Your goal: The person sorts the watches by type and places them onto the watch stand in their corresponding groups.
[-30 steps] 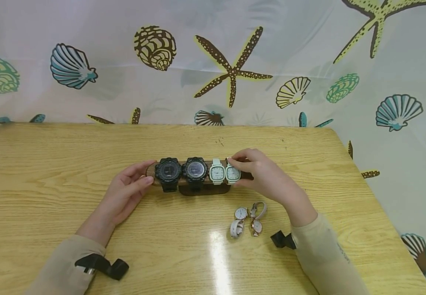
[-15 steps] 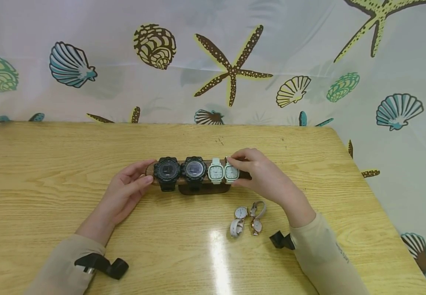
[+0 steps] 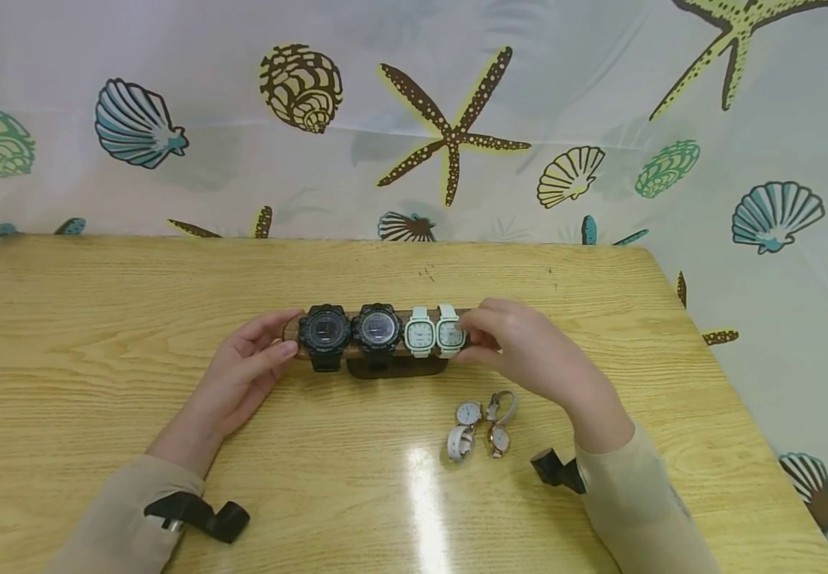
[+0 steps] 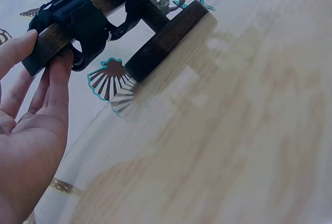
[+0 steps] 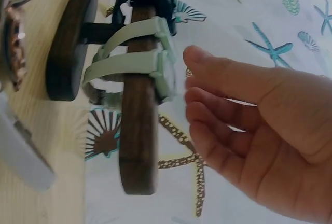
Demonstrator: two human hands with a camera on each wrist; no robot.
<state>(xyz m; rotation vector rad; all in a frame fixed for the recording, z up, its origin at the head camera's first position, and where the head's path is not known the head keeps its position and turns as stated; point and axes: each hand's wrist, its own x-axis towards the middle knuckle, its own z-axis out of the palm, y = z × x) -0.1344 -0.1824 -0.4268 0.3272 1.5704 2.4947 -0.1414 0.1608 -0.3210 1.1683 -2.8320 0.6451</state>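
Note:
A dark wooden watch stand point(image 5: 137, 151) has a T shape, with a horizontal bar above a flat base point(image 4: 166, 41). Two black digital watches point(image 3: 325, 328) are strapped on the bar's left half. To their right sit two pale green square watches point(image 3: 420, 335), side by side. My left hand point(image 3: 241, 379) holds the bar's left end between thumb and fingers. By the rightmost green watch is my right hand point(image 3: 539, 351); the right wrist view shows its loosely bent fingers point(image 5: 223, 73) apart from the watch, with nothing in them.
Two small white-strapped watches lie on the wooden table point(image 3: 313, 478) in front of the stand's right side, one point(image 3: 468, 414) left of the other point(image 3: 499, 438). A seashell-print cloth point(image 3: 241, 159) hangs behind the table. Black mounts point(image 3: 202, 516) sit on both sleeves.
My right hand has drawn back to the right off the rightmost green watch, uncovering its upper strap and the bar's end. My left hand keeps its hold on the stand.

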